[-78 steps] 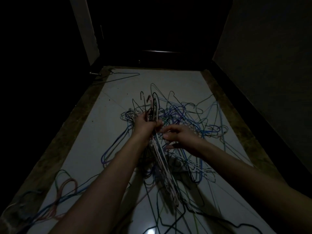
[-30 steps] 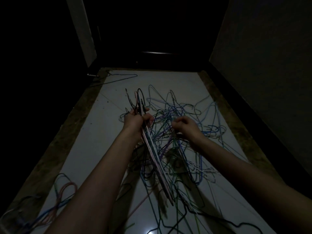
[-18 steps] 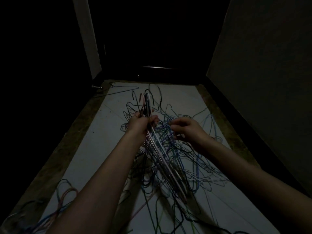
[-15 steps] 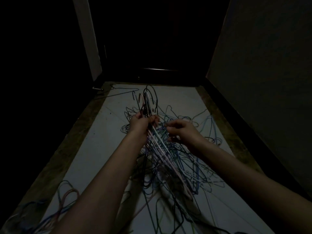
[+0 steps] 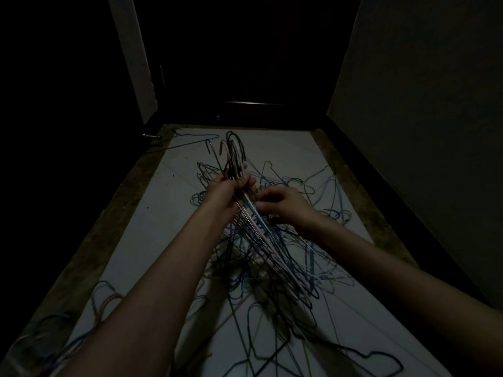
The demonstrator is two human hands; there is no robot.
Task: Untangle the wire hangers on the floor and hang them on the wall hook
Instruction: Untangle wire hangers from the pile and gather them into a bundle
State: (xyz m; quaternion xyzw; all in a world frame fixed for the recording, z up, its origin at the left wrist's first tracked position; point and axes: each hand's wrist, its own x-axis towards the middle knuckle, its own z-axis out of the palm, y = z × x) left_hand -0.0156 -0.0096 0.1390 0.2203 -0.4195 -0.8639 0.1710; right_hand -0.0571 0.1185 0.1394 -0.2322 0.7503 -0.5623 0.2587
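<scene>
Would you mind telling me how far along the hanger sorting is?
Done: the left hand grips a bundle of freed hangers, hooks up. In hand: the right hand pinches wires beside that grip. Left: the pile on the floor is tangled, strays lie near the left edge, and no wall hook is in view.

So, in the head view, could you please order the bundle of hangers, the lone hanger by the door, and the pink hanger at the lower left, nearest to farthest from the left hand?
1. Bundle of hangers: gripped in the left hand.
2. Lone hanger: ahead, left, near the door.
3. Pink hanger: lower left, floor edge.
</scene>
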